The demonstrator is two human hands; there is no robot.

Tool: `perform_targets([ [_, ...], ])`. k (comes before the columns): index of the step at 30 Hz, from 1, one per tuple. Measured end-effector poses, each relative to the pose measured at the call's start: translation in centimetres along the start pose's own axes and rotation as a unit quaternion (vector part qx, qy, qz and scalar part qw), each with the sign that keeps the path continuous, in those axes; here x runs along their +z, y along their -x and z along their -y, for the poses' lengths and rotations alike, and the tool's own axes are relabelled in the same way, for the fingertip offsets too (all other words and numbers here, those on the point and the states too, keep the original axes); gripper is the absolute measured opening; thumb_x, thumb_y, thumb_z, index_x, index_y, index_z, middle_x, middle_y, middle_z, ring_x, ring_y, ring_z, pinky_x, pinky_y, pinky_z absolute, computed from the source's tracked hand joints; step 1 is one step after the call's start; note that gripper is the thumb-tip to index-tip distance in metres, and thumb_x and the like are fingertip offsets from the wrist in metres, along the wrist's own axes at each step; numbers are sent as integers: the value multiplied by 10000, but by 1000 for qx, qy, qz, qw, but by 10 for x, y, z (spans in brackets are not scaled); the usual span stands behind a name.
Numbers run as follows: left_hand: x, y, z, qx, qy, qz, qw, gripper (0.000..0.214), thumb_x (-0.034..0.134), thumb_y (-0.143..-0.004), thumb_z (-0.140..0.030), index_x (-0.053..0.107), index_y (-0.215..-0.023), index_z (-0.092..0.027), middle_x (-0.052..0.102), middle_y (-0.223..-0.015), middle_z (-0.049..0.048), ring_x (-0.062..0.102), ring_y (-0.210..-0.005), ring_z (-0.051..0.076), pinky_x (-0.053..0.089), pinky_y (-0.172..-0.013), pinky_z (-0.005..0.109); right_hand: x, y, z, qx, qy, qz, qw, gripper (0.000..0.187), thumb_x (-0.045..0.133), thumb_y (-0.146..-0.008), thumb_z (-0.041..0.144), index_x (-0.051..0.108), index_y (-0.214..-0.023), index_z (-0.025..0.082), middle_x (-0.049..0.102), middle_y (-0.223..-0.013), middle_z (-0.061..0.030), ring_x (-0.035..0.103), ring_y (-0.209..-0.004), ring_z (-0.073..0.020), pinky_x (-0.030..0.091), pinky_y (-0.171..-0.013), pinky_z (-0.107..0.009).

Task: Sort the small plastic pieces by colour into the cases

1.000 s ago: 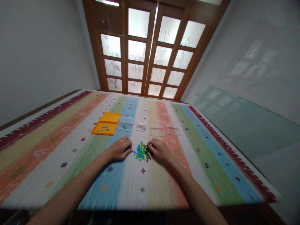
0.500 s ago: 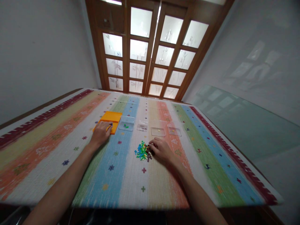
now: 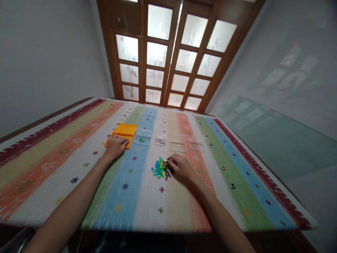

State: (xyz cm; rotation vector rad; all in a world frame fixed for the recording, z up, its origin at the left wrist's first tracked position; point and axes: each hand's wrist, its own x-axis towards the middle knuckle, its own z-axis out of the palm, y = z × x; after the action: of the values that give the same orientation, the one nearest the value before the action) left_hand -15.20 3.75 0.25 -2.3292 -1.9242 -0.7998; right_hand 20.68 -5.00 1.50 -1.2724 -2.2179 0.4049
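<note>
My left hand (image 3: 116, 146) is over the front half of an open orange box (image 3: 126, 129), its fingers stretched out and a little apart. No piece shows clearly in them. At the right edge of a pile of small building blocks (image 3: 159, 168), coloured green, blue, yellow and dark brown, my right hand (image 3: 180, 166) rests with bent fingers drawn together. Whatever lies between those fingertips is hidden. Beside the orange box is an open clear plastic box (image 3: 138, 142) with a few green pieces (image 3: 142, 140) in it.
Further right stand more open clear boxes: one with small dark bits (image 3: 159, 144), one holding a pale yellow piece (image 3: 179, 145), and another box (image 3: 202, 150) with a small yellowish piece. A striped tablecloth (image 3: 147, 207) covers the table. Wooden glazed doors (image 3: 143, 70) stand behind.
The blue piece at my left fingertips is no longer visible, and those fingers have straightened over the orange box. My right hand stays at the pile. The view has tilted very slightly.
</note>
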Motion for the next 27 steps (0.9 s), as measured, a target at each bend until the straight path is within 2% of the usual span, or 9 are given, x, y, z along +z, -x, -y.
perform_targets([
  [3, -2, -1, 1, 7, 14, -29, 999, 288, 517, -877, -311, 774, -938, -196, 766, -958, 129, 605, -988, 345, 424, -892, 519, 0, 0, 0, 2, -1, -5, 1000, 166, 571, -961, 166, 708, -868, 180, 663, -849, -36, 596, -753, -152, 398, -688, -264],
  [5, -8, 1, -1, 21, 28, -78, 996, 297, 490, -882, -270, 762, -973, -192, 760, -988, 126, 607, -1003, 338, 430, -895, 510, -1, 1, 1, 3, -1, -8, 1000, 164, 573, -961, 168, 707, -866, 177, 661, -848, -37, 595, -757, -153, 398, -692, -264],
  [9, -22, 12, -21, 86, 65, -164, 980, 257, 485, -912, -275, 728, -946, -198, 741, -938, 93, 625, -941, 285, 445, -884, 452, -1, 1, 1, 0, -2, -9, 1000, 173, 568, -968, 177, 710, -869, 175, 669, -859, -42, 599, -763, -155, 400, -697, -266],
  [11, -25, 23, -39, 147, 95, -138, 975, 221, 511, -918, -295, 712, -899, -205, 713, -841, 65, 629, -846, 246, 451, -854, 417, -1, 1, 0, 0, 1, -10, 1000, 169, 571, -964, 177, 712, -869, 177, 673, -856, -43, 599, -760, -157, 400, -693, -269],
  [14, -21, 39, -70, 259, 144, -19, 955, 189, 546, -908, -308, 697, -877, -199, 663, -735, 34, 609, -740, 205, 447, -810, 386, 0, 1, 0, -2, -2, -18, 1000, 166, 565, -963, 177, 708, -879, 181, 681, -852, -42, 599, -755, -159, 401, -690, -273],
  [16, -14, 48, -88, 317, 163, 59, 933, 178, 563, -897, -305, 698, -895, -190, 672, -761, 39, 607, -744, 196, 437, -812, 381, 0, 2, 0, -7, -5, -25, 1000, 166, 557, -967, 185, 705, -891, 183, 688, -860, -45, 601, -761, -160, 408, -698, -276],
  [18, -6, 54, -101, 350, 168, 105, 916, 176, 567, -890, -281, 706, -942, -185, 676, -794, 45, 603, -753, 191, 427, -818, 376, 0, 2, 0, -10, -6, -26, 1000, 168, 554, -968, 193, 704, -895, 185, 692, -862, -48, 603, -765, -161, 412, -700, -277],
  [22, 3, 58, -108, 366, 153, 130, 909, 189, 556, -893, -236, 717, -981, -191, 657, -836, 53, 585, -767, 192, 415, -801, 361, 0, 2, 0, -10, -2, -24, 1000, 169, 553, -970, 197, 703, -893, 184, 694, -853, -49, 602, -754, -159, 405, -690, -273],
  [27, 5, 56, -102, 351, 164, 130, 913, 165, 544, -921, -228, 701, -891, -184, 642, -814, 47, 584, -774, 186, 405, -798, 354, 1, 1, -1, -6, -11, -16, 1000, 164, 567, -969, 199, 709, -890, 179, 698, -854, -48, 605, -759, -160, 403, -690, -271],
])
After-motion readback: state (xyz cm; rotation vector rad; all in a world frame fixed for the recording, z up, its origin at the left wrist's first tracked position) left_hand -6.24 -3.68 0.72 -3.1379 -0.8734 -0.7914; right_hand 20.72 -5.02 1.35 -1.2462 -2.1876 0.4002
